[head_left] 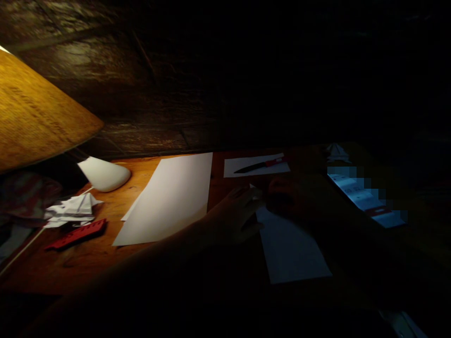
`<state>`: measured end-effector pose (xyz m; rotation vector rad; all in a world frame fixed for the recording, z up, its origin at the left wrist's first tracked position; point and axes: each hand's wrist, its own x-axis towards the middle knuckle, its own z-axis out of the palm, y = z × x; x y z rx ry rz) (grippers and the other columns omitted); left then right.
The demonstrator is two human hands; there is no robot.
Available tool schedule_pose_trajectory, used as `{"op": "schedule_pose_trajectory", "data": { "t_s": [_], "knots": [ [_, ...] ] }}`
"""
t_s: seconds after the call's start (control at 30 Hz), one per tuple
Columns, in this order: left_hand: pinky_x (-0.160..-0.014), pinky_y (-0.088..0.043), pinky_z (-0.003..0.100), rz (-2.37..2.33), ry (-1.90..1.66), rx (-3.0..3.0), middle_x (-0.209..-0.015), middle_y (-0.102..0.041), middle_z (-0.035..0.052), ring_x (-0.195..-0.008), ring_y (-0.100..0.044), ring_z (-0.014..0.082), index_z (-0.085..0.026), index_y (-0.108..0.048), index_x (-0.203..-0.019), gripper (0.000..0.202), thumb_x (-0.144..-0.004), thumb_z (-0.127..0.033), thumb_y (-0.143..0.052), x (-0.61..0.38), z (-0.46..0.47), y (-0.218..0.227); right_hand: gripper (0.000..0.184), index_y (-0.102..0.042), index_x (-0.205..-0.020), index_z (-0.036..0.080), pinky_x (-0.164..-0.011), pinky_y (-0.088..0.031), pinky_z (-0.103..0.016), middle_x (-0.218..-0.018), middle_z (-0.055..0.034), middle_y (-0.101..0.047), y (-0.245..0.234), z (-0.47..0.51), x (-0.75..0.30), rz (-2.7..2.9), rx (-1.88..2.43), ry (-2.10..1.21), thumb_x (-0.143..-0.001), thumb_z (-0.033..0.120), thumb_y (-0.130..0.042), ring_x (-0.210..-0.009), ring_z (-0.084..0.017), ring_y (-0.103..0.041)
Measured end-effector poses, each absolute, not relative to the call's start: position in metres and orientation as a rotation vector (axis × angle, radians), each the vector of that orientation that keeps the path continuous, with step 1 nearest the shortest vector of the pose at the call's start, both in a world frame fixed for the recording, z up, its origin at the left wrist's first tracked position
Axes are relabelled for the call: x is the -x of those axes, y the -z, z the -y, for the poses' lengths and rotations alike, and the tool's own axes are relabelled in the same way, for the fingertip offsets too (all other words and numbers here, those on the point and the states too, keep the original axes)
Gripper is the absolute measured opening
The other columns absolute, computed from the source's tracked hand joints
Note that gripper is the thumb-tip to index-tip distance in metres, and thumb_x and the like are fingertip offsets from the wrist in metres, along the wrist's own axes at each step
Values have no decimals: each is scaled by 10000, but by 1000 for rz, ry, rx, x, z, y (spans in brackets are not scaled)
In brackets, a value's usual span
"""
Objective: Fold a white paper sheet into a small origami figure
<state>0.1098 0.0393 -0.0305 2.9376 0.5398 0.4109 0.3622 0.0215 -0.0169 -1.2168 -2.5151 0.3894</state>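
The scene is very dark, lit only by a lamp at the left. My left hand (234, 218) rests on the upper left corner of a sheet of white paper (292, 249) on the wooden desk (91, 253), fingers curled down onto the paper's edge. My right hand (287, 199) lies in deep shadow at the paper's top edge, its fingers bent and pressed on the sheet. Both hands meet at the top of the paper.
A larger stack of white sheets (169, 197) lies left of my hands. A knife with a red handle (260, 165) rests on a small sheet behind. A lampshade (35, 112), folded paper (72, 209), a red ruler (77, 233) and a lit screen (366, 197) are around.
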Motion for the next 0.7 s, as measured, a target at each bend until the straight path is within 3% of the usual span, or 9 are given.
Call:
{"op": "schedule_pose_trajectory", "data": {
  "t_s": [0.2,0.37,0.63,0.7],
  "knots": [
    [-1037,-498,516,-544,-426,-2965,-1406,-506,176,-1251,-528,335,-154,-596,-1312,426,-974,-411,-568,-108,-42,37,176,-734,-1068,181,-839,-500,-343,-1145,-70,-712,17,-23,-361,2523,1147,-436,-937,244,-636,-972,-204,-669],
    [-1061,-475,547,-590,-385,-2996,-1436,-484,191,-1313,-491,361,-172,-604,-1323,447,-977,-451,-569,-107,-40,36,198,-751,-1092,184,-913,-506,-354,-1236,-86,-722,8,-20,-360,2598,1102,-342,-924,204,-648,-1073,-225,-676],
    [-1090,-439,571,-702,-340,-2949,-1488,-438,187,-1360,-451,377,-182,-659,-1212,396,-911,-439,-661,-109,-37,25,163,-774,-880,254,-699,-454,-345,-936,-63,-745,-2,-8,-355,2679,1266,-135,-926,254,-618,-823,-236,-680],
    [-1108,-417,588,-703,-348,-2947,-1523,-405,166,-1379,-427,381,-199,-668,-1188,405,-879,-459,-695,-109,-38,24,148,-766,-918,273,-688,-439,-353,-882,-68,-727,3,-5,-354,2685,1295,-35,-922,289,-619,-771,-231,-661]
  ]
}}
